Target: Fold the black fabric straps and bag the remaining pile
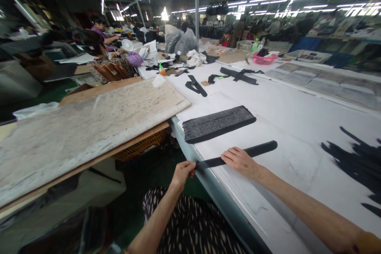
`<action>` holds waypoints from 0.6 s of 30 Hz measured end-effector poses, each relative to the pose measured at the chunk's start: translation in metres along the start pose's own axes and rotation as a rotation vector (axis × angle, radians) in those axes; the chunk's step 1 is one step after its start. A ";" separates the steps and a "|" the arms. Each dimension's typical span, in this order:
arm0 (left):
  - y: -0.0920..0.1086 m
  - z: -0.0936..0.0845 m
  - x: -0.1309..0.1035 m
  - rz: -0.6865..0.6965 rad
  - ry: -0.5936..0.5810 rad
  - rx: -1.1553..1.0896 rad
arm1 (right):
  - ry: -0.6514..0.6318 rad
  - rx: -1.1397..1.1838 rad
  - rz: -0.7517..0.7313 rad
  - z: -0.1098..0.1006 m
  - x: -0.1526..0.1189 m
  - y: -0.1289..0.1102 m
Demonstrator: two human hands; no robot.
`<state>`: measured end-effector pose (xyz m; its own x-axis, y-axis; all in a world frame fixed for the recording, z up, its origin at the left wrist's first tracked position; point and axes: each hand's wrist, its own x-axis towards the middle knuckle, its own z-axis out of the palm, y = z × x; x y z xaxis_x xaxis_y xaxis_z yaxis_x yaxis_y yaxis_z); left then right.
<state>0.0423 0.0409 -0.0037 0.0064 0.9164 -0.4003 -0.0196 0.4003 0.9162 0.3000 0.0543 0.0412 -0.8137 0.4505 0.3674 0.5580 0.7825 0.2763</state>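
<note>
A long black fabric strip (262,149) with a rounded far end lies across the white table top near its edge. My left hand (183,172) pinches the strip's near end just past the table edge. Over its middle rests my right hand (239,160), fingers together and pressing it against the table; whether the thumb grips from below is hidden. Just beyond, a neat stack of dark grey strips (218,123) lies side by side, with a black strip along its front. At the right is a loose pile of black strips (357,162).
More black strips (244,75) lie farther up the white table (297,107). A pink basket (264,58) and an orange bottle (162,70) stand toward the back. On the left a worn board (89,115) adjoins the table. Co-workers sit beyond, one in a patterned top (119,65).
</note>
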 end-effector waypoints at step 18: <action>-0.083 -0.059 0.016 -0.229 0.272 0.043 | -0.060 -0.035 -0.144 -0.003 0.023 -0.021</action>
<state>-0.0154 0.0218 -0.0876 -0.2610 0.7711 -0.5808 -0.0067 0.6002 0.7998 0.2697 0.0470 0.0467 -0.8935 0.3605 0.2678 0.4392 0.8260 0.3532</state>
